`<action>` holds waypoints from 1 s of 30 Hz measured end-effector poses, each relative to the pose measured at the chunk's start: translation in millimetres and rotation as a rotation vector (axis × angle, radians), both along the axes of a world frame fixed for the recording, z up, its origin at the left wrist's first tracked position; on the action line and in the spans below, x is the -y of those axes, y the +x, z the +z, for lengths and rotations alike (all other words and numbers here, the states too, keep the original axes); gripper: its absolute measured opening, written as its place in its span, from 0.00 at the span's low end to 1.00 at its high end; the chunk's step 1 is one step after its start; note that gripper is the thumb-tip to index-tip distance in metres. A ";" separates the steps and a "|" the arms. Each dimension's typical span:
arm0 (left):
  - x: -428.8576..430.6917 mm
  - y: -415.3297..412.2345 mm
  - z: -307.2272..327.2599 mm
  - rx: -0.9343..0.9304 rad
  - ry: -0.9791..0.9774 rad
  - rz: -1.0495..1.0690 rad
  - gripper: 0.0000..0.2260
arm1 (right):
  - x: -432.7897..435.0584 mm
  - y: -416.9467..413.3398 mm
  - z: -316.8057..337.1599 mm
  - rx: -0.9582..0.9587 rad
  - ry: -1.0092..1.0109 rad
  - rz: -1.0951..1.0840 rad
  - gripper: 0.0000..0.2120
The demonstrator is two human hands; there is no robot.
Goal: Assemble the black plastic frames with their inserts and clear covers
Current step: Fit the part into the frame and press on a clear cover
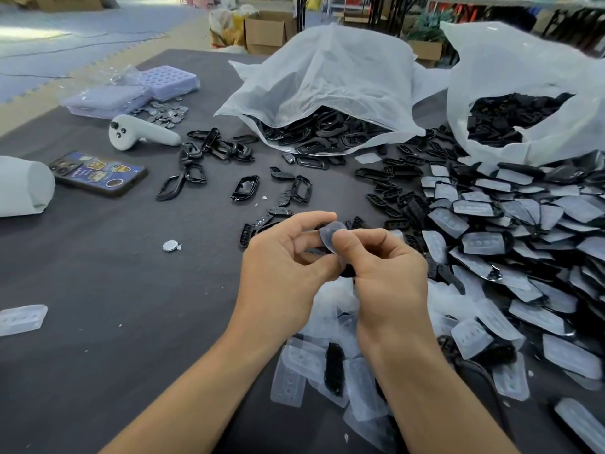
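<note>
Both hands meet above the middle of the dark table [114,290]. My left hand [284,267] and my right hand [386,267] together pinch a clear cover [329,235] against a black frame part [347,271], which the fingers mostly hide. Loose black frames [244,188] lie scattered beyond my hands. Under my wrists a heap of clear covers [294,368] spreads over the table. To the right sits a large pile of frames fitted with clear covers [523,231].
Two white plastic bags [327,80] [523,70] full of black parts stand at the back. On the left lie a phone [98,173], a white controller [137,132], purple trays [170,80], coin cells [167,111] and a white roll [23,185]. One clear cover [21,319] lies alone at far left.
</note>
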State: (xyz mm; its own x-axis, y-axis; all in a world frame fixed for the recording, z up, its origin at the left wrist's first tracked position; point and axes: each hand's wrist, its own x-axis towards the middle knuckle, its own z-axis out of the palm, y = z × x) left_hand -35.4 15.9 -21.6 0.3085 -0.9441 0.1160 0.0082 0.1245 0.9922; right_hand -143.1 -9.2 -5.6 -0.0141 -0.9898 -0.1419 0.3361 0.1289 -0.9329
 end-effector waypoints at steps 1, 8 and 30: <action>-0.3 -0.7 0.3 -0.025 -0.004 -0.016 0.22 | 0.9 0.4 -1.0 -0.003 -0.003 -0.013 0.11; -2.2 0.3 3.6 -0.127 0.009 -0.044 0.20 | 2.6 -0.5 -4.1 -0.064 -0.043 -0.050 0.08; -2.1 13.0 12.1 0.061 0.130 0.008 0.12 | 12.3 -14.7 -5.9 -0.411 -0.258 0.116 0.08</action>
